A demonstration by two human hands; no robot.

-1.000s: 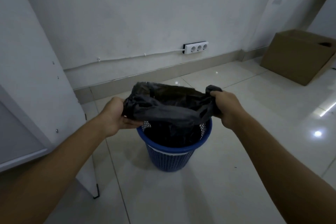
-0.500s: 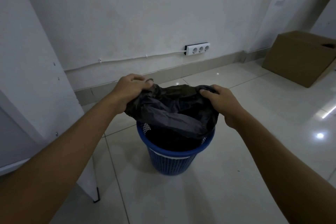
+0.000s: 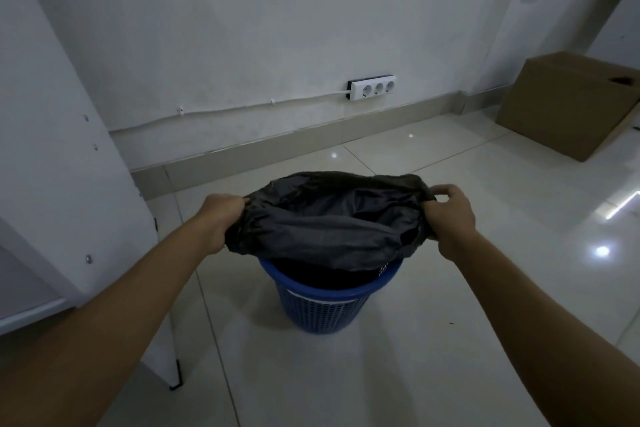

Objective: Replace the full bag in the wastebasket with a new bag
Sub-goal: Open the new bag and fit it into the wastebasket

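Head view is showing the left hand [image 3: 221, 218] and right hand [image 3: 450, 218] stretching the black bag [image 3: 325, 229] mouth wide above the blue wastebasket [image 3: 322, 302]; fingers are pinching its edges, probably for fitting over the rim.

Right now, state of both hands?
Left hand: closed, gripping the black bag by its left edge.
Right hand: closed, gripping its right edge.

Bare, sparsely furnished indoor room, home or office (cannot tell which).
Glossy floor tiles [image 3: 450, 340] meet a plain white wall [image 3: 277, 28]; socket strip [image 3: 372, 88] at 12 o'clock, cardboard box [image 3: 568, 104] at 2, white panel [image 3: 52, 149] at 9.
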